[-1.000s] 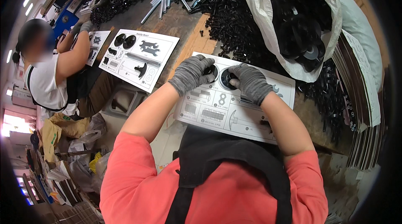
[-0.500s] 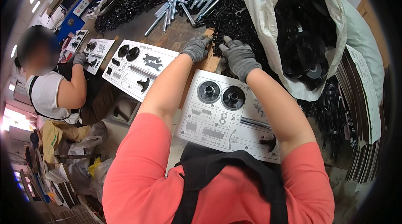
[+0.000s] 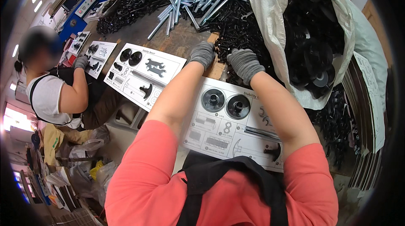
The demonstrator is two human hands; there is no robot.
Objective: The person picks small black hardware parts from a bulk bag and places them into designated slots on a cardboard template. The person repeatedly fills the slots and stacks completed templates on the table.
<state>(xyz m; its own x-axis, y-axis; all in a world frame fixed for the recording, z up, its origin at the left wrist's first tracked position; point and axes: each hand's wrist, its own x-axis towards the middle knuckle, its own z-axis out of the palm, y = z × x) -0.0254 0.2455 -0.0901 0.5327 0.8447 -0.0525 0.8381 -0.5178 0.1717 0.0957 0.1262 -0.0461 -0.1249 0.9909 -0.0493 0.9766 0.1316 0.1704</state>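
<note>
My left hand (image 3: pixel 202 55), in a grey knit glove, is closed at the near edge of a heap of small black bolts (image 3: pixel 236 29). Its fingertips are turned away, so anything in them is hidden. Just right of it my right hand (image 3: pixel 246 65), gloved alike, curls its fingers at the same heap; whatever it holds does not show. A brown cardboard strip (image 3: pixel 216 70) lies between the hands. Below my forearms is a white printed card (image 3: pixel 198 135) bearing two black round discs (image 3: pixel 225 103), a metal tube (image 3: pixel 261 134) and a black T-shaped part (image 3: pixel 273 152).
A second card (image 3: pixel 168 62) with discs, wrenches and a tube lies left. Silver tubes (image 3: pixel 202 2) are piled beyond my hands. A white sack (image 3: pixel 274 27) of black discs stands right, beside stacked cards (image 3: pixel 365 99). A co-worker (image 3: pixel 55 86) sits at far left.
Both hands have drawn slightly back and their fingers have curled in from a more stretched pose. The whole view has shifted a little. The co-worker's gloved hand stays near its card.
</note>
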